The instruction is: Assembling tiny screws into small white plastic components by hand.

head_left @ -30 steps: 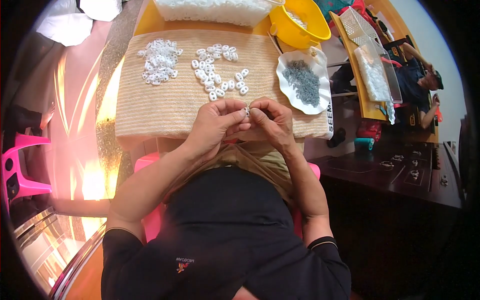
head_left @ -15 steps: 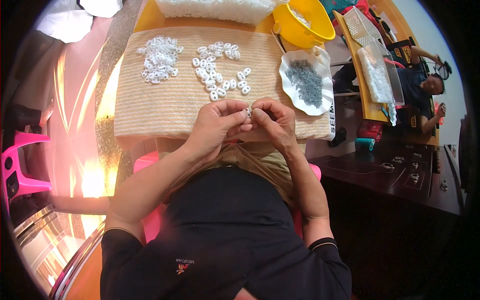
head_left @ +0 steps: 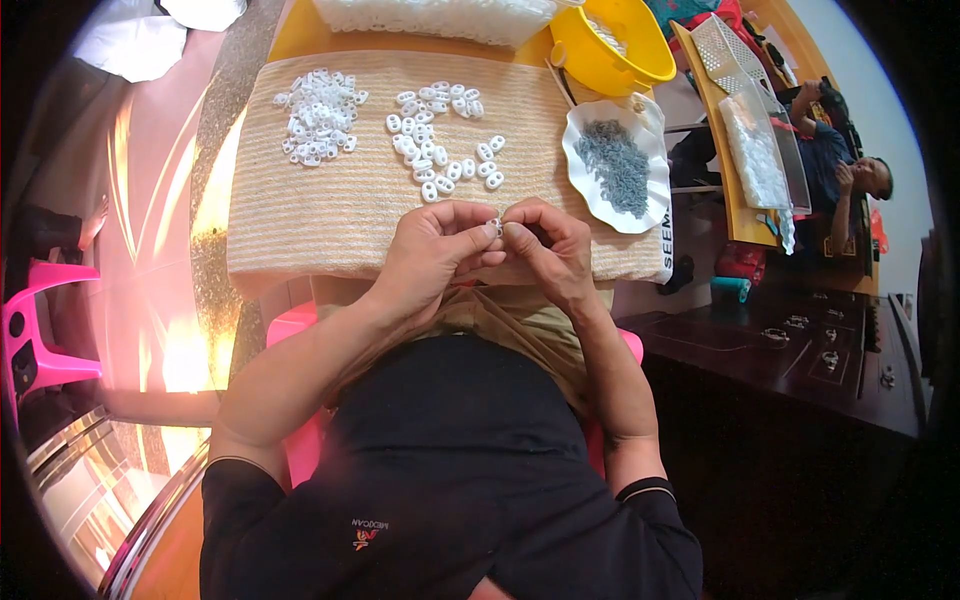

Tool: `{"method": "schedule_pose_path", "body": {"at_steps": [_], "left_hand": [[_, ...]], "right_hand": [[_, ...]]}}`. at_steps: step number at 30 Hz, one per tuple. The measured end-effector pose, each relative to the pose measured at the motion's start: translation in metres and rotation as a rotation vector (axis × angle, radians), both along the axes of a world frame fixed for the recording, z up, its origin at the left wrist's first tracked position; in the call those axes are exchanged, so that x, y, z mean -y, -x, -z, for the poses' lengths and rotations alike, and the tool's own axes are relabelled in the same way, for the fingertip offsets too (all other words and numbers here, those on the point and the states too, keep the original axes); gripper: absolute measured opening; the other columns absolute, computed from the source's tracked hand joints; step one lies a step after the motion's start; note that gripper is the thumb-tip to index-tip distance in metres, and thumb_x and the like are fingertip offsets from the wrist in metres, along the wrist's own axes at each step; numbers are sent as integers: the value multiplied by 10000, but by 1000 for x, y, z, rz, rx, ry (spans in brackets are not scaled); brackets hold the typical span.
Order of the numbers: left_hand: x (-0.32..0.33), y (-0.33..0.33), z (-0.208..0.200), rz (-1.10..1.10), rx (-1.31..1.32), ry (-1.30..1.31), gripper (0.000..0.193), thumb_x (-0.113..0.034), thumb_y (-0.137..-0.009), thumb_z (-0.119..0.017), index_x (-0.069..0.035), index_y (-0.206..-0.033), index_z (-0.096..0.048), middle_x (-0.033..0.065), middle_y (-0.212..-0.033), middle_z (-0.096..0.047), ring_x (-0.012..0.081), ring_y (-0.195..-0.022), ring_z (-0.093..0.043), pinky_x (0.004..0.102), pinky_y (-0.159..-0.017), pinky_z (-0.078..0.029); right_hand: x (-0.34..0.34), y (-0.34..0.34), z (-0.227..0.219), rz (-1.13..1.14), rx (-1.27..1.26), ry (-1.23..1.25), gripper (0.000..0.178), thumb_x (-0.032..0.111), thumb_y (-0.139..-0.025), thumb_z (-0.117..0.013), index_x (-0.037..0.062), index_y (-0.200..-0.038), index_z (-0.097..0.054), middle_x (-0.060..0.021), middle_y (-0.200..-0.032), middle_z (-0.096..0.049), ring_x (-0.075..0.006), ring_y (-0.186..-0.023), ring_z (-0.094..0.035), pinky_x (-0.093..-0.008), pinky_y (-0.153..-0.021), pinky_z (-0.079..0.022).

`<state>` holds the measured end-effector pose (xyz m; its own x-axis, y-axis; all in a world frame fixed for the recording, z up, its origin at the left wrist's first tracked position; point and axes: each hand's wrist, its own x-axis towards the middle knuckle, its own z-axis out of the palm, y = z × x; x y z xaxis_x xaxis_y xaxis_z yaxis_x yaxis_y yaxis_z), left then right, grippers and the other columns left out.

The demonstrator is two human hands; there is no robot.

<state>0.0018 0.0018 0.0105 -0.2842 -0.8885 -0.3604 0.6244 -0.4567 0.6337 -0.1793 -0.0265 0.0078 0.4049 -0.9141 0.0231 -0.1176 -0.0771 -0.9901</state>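
My left hand [head_left: 448, 240] is closed, pinching a small white plastic piece [head_left: 495, 226] between thumb and forefinger at the near edge of the towel. Against the same piece, my right hand [head_left: 548, 245] is closed too, its thumb and fingertips pressed together; whether it also holds a tiny part is hidden. Beyond my hands lies a loose group of white oval two-holed pieces [head_left: 428, 150]. A heap of smaller white pieces [head_left: 320, 115] is at the far left. To the right, a white scalloped dish [head_left: 655, 205] holds many small grey parts [head_left: 615, 165].
A striped beige towel [head_left: 300, 220] covers the table. Behind it stand a clear bin of white pieces [head_left: 430, 22] and a yellow basin [head_left: 640, 75]. Farther right, a person [head_left: 840, 175] sits by another table with a clear tray [head_left: 760, 150]. A pink stool [head_left: 50, 350] is at left.
My hands stay nearly in place, fingers shifting slightly around the small white piece. At the right, the other person's arm has moved up toward the head.
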Motion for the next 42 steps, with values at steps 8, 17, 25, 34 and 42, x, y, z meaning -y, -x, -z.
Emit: {"method": "schedule_pose_path", "body": {"at_steps": [8,17,25,34,42], "left_hand": [[0,1,0,-13,13,-14,155,-72,-877,-638,2,-1008,-598,55,-876,-659,100,-736,-641,211,-666,-546],[-1,0,2,6,22,-31,157,-54,-881,-626,1,-1026,-598,70,-925,-649,127,-791,-646,252,-736,-567],[0,-1,1,12,14,-30,174,-64,-882,-631,7,-1037,-598,76,-926,-651,127,-790,-651,246,-736,-566],[-1,0,0,0,45,-31,168,-54,-879,-630,16,-1029,-603,79,-929,-649,131,-795,-650,253,-756,-567],[-1,2,2,-24,52,-23,160,-41,-873,-634,20,-1020,-609,90,-927,-651,135,-796,-650,259,-748,-571]], "right_hand": [[1,0,0,4,-22,35,90,64,-904,-607,-26,-909,-601,-22,-855,-601,-65,-740,-549,-208,-672,-452],[3,4,2,-13,3,-22,79,49,-911,-591,-31,-910,-593,-36,-861,-588,-78,-728,-558,-215,-674,-458],[5,3,2,-31,-11,3,82,46,-906,-600,-34,-918,-613,-44,-869,-603,-76,-736,-556,-209,-666,-457],[5,3,1,-33,-25,13,73,39,-892,-616,-30,-915,-623,-20,-856,-606,-55,-739,-562,-192,-652,-461],[5,2,1,-34,-45,12,70,37,-887,-618,-28,-907,-635,-20,-823,-616,-58,-721,-568,-193,-634,-464]]}}
